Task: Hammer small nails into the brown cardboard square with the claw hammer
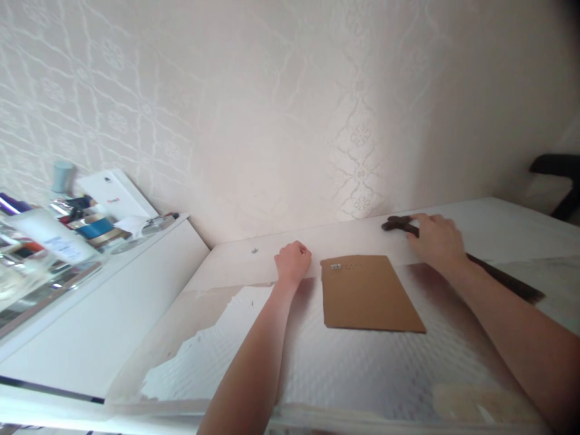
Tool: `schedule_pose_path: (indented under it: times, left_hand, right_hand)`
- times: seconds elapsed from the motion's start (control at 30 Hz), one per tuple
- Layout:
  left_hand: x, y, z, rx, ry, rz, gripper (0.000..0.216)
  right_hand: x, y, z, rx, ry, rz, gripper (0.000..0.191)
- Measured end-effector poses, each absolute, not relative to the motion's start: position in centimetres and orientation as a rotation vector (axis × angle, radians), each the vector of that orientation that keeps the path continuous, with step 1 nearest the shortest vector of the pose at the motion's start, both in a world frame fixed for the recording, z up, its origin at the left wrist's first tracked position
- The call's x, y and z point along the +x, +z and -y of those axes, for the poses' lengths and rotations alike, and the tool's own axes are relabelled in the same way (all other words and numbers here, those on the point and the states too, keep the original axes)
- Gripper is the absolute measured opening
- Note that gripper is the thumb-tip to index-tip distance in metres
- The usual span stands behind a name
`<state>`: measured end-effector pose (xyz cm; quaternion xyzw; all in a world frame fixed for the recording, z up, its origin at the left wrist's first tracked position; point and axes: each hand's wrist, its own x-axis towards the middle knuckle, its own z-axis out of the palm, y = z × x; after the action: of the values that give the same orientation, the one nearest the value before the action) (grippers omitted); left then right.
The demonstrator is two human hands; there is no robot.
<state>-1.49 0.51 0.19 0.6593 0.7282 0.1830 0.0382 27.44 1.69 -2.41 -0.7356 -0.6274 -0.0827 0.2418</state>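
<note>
My left hand [292,261] is curled into a fist and rests on the edge of a white panel [353,232] that lies flat in front of me. What it holds, if anything, is hidden. My right hand [435,240] is closed around a dark hammer [502,279]; its head [397,224] pokes out past my fingers and its handle runs back under my forearm. Between my hands lies a brown cardboard sheet [367,293] with a few small silvery pieces [336,266] near its top left corner. A small screw [254,250] lies on the panel to the left.
A patterned pale wall [290,109] stands right behind the panel. At the left a white shelf [99,284] carries a clear tray with several cosmetics bottles and tubes [58,229]. White bubble wrap [344,368] covers the near surface. A dark chair part [557,175] shows at far right.
</note>
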Motion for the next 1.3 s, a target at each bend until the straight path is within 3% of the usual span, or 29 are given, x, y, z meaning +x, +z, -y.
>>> schedule_pose_path:
  times: [0.2,0.43,0.7,0.83,1.3]
  left_hand:
    - [-3.5,-0.2,-1.2,1.888,0.608,-2.399,0.025]
    - [-5.7,-1.0,-2.1,1.684,0.887,-2.531,0.03]
    - [-12.0,-0.4,-3.1,1.607,0.59,-2.744,0.04]
    - [-13.8,-0.2,-3.6,1.561,0.458,-2.666,0.034]
    - [-14.3,-0.1,-3.1,1.5,0.681,-2.669,0.024]
  right_hand:
    - [22.3,-4.6,-1.1,-1.36,0.036,2.299,0.057]
    - [21.3,-5.5,-1.1,-1.366,0.19,2.379,0.058]
    - [21.1,-4.9,-0.9,-1.365,0.167,2.384,0.052]
    - [21.0,-4.8,-0.8,-1.357,0.158,2.369,0.05]
    - [21.1,-5.1,-1.0,-1.31,0.12,2.346,0.047]
